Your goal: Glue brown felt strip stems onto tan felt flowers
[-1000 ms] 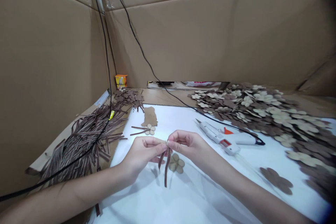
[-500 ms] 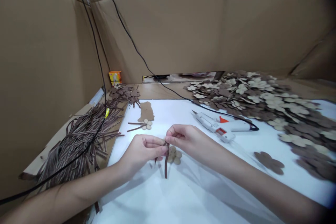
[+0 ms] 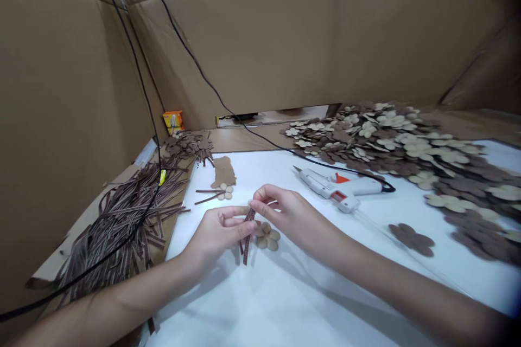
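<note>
Between my two hands hangs a brown ribbon [image 3: 247, 244] with pale stitching, its two tails pointing down. My left hand [image 3: 222, 232] is closed, pinching the ribbon between thumb and fingers. From the right, my right hand [image 3: 277, 205] pinches the top of the same ribbon. A beige felt flower [image 3: 268, 238] is just below and right of the fingertips; whether the ribbon touches it I cannot tell. Further off, a small beige flower with two ribbon tails [image 3: 225, 191] lies on the white board [image 3: 260, 303].
A white glue gun [image 3: 325, 184] lies right of my hands, its black cable [image 3: 211, 87] crossing overhead. Brown ribbons [image 3: 118, 227] heap at the left. Felt flowers [image 3: 407, 146] pile at the right; a dark one [image 3: 412, 238] lies nearer. Cardboard walls [image 3: 252, 38] surround the board.
The ribbon's tails have come closer together and swung slightly left, and more of the beige flower shows. Both hands still pinch the ribbon. The whole view has shifted a little.
</note>
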A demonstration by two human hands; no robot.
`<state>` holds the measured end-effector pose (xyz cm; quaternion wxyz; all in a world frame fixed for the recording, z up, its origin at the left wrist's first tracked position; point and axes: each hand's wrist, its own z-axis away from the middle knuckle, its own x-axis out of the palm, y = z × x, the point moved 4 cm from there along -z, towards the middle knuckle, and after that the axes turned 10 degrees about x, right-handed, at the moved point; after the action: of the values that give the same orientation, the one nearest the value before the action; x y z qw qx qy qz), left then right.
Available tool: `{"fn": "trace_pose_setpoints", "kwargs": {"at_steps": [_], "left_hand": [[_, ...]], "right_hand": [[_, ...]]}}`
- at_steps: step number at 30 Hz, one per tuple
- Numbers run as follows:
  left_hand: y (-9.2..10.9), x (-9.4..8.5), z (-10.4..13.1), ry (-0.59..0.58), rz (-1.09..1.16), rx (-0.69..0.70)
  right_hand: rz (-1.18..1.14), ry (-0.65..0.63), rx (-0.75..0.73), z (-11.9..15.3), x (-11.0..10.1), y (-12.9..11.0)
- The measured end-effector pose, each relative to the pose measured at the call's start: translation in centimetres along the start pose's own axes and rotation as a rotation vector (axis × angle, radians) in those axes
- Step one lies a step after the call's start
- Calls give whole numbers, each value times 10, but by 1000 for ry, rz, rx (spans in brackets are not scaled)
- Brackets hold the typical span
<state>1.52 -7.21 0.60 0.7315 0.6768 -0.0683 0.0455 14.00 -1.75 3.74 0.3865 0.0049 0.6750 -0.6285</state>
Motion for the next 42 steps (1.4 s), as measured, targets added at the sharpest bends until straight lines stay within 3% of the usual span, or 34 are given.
{"fn": "trace_pose_setpoints", "kwargs": {"at_steps": [5, 12, 20, 25, 27, 31, 42], "left_hand": [[-2, 0, -2, -13, 27, -25], [-5, 2, -8, -34, -96, 48], [-13, 0, -4, 8, -72, 22], [-6, 5, -3, -44, -41, 154], [-6, 6, -4, -47, -8, 145], [-13, 4, -4, 8, 47, 80], [-13, 1, -2, 81, -3, 188]], "right_hand": [[134, 69, -74, -2, -1, 0], [1, -69, 100, 2, 7, 4], [-56, -111, 112, 0, 12, 6], [-133, -136, 76, -5, 16, 14], [-176, -162, 87, -6, 19, 18], [-293, -212, 112, -9, 25, 24], [-330, -202, 111, -12, 29, 30]]}}
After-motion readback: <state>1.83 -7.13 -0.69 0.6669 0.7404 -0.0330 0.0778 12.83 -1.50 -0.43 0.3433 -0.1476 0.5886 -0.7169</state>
